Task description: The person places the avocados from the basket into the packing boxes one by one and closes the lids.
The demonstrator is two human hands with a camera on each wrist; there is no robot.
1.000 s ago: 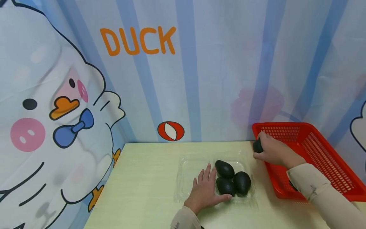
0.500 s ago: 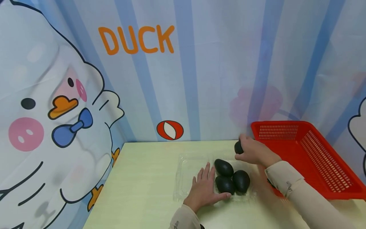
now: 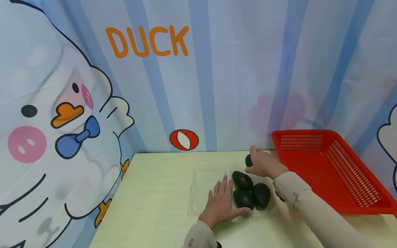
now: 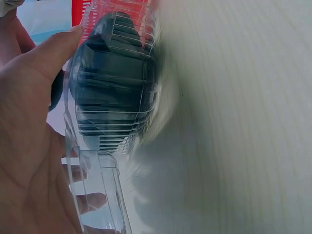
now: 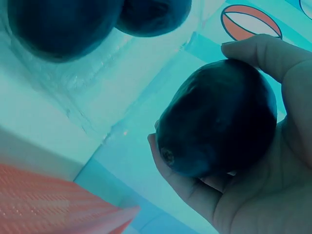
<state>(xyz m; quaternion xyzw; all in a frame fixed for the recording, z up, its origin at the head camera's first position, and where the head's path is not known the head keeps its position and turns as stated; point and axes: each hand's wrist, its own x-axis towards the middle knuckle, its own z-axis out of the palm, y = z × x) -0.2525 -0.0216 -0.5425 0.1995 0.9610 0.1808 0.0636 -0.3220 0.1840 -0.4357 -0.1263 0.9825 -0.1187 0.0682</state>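
Low in the middle of the head view, our left hand lies flat with straight fingers on the clear tray, thumb beside the three avocados bunched at its right. We judge the light tray could skid if that hand lifts. Just above them, our right hand curls round a fourth avocado, held over the tray's far corner; dropped carelessly, it may knock the others or roll off the table. At the right edge sits the red basket
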